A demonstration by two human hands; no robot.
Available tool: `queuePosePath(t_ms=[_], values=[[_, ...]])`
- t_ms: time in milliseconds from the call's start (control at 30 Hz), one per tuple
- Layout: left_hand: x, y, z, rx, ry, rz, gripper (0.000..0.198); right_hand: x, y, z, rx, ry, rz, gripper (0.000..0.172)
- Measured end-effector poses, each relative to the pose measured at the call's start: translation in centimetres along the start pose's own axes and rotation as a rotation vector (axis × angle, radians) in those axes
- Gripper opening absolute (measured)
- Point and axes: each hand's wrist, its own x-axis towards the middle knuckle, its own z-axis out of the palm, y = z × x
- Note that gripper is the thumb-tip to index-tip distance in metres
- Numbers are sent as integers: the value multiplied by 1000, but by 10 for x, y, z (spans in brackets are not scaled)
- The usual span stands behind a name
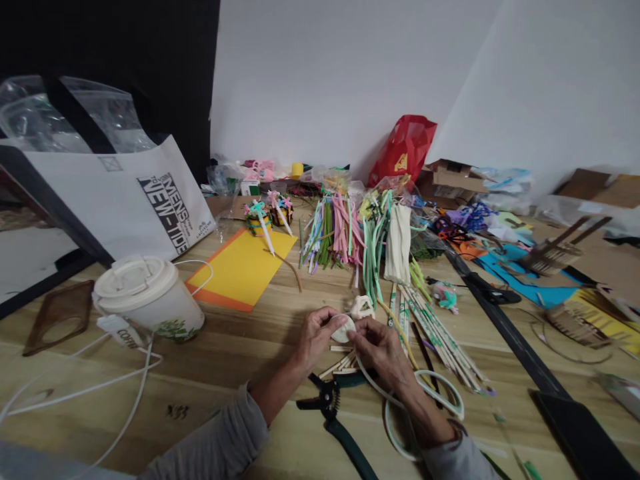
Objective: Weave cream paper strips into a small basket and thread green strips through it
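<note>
My left hand (315,337) and my right hand (380,347) meet over the wooden table (240,347), both pinched on a small white coiled disc (344,328). A white cord (425,393) trails from the disc, loops under my right wrist and lies in a ring on the table. Short pale sticks (343,363) lie just below my hands. Green-handled pliers (333,407) rest between my forearms. A small cream coil (362,307) sits just beyond my fingers.
A lidded paper cup (150,300) and white cables stand at left, beside a white tote bag (125,207). Yellow paper (240,270), bundles of coloured strips (345,233), long thin sticks (435,333), a red bag (403,150) and cardboard boxes fill the far side. A black bar (500,320) crosses right.
</note>
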Motion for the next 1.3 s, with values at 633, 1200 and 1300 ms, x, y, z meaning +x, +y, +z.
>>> queuePosePath(t_ms=[633,1200,1300], values=[[4,9,-21,179,-461,0,37,-3,-5,-14,-327,-121,-129,33],[9,1,-15,12,-192,-2,35,1,-6,-11,41,-125,-25,36],[9,-2,-14,-7,-147,3,33,0,-4,-6,121,-125,51,39]])
